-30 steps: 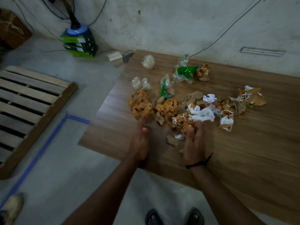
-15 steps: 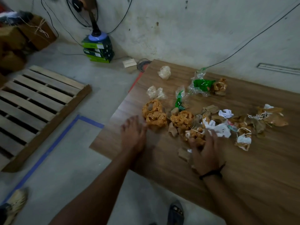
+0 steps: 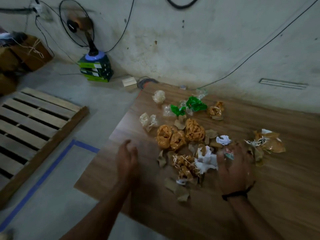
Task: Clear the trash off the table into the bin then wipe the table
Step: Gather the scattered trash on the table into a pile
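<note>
Flanking the trash pile on the worktop; right hand nearer, fingers spread loose over white crumpled paper, gripping nothing; left hand unclenched, pile lying to its right.

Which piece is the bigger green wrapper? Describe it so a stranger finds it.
Start at the wooden table, far side near the wall. Among the scattered trash, the green wrapper lies left of a lone orange bundle. It is shiny bright green, larger than the green scrap to its left.
</note>
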Action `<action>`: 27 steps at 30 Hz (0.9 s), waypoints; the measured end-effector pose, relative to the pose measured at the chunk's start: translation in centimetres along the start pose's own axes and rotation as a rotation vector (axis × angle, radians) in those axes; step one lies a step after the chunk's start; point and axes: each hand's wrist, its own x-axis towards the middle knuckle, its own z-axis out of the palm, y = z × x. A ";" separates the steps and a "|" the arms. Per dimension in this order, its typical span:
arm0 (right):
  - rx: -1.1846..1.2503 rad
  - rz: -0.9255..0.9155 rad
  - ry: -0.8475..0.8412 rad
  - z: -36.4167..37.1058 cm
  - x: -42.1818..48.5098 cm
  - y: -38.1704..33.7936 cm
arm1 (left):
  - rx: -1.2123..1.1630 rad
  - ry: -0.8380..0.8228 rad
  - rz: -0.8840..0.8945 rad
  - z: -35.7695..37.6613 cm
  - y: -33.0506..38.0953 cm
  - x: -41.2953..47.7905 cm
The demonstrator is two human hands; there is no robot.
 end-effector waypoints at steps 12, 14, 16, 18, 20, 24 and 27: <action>0.133 0.019 -0.184 5.8 0.4 -1.1 | 0.183 -0.389 0.186 5.0 0.8 3.3; 0.190 0.019 -0.192 6.0 0.4 -2.2 | 0.007 -0.500 0.207 4.9 1.7 1.6; 0.223 0.030 -0.166 5.4 1.1 -2.6 | -0.164 -0.500 0.177 3.8 1.5 1.2; 0.209 0.022 -0.102 4.1 2.1 -2.4 | -0.170 -0.343 0.092 2.3 0.8 3.3; 0.179 0.022 -0.047 2.6 3.0 -1.6 | -0.033 -0.137 0.108 0.9 -0.9 7.8; 0.022 0.062 -0.010 1.2 4.0 1.5 | 0.047 -0.150 0.118 0.5 -0.7 15.8; -0.005 0.092 -0.035 1.9 3.9 2.8 | -0.012 -0.428 0.130 3.2 0.5 16.4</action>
